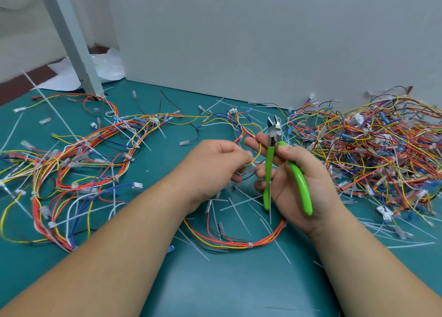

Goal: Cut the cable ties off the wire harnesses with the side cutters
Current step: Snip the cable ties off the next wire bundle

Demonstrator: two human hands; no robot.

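Single head-worn wide-angle view, looking forward and down over green table (215, 281). Close range: both forearms enter from bottom edge, hands mid-frame. Grey wall (263, 41) closes far side. Edges bowed by lens.

Both forearms are bare up to the frame edge (no sleeves, watch or rings), left hand (215, 166) and right hand (294, 180) ungloved.

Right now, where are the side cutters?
Head view, right of centre: the green-handled side cutters are in the right hand, blades open and pointing up, beside the left hand pinching thin wires.
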